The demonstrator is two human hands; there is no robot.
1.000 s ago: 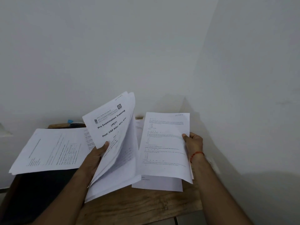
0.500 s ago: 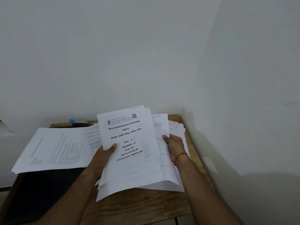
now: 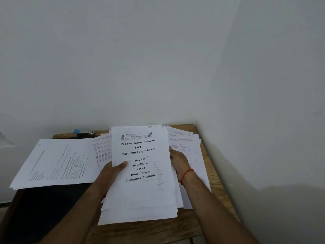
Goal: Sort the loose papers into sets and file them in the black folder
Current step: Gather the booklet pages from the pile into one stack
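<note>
Nearest, along the bottom of the frame, runs the front edge of a wooden table [image 3: 158,231], and two bare forearms reach up over it from the lower corners. Just above that edge, in the lower centre, a stack of papers [image 3: 140,196] is held tilted up off the tabletop, its sheets slightly fanned at the bottom. The top sheet is a cover page reading "Pre Examination Training (PET)", "Day - 2", "Module - 2" and "Test of Reasoning & Computer Aptitude".

The left hand [image 3: 110,175] grips the stack's left edge, its thumb lying across the cover page and its fingers hidden behind the sheets. The right hand [image 3: 179,163], with a red thread [image 3: 187,173] round the wrist, clasps the stack's right edge, its fingertips tucked out of sight under the paper.

At lower left the black folder [image 3: 44,208] lies flat on the table. A printed set of sheets [image 3: 58,161] rests across the folder's far part at centre left. To the right of centre, behind the right hand, loose papers [image 3: 190,147] lie fanned on the table.

Farther back, left of centre, a blue-and-silver stapler [image 3: 84,132] sits at the table's rear edge. White walls [image 3: 158,59] meet in a corner behind it all.
</note>
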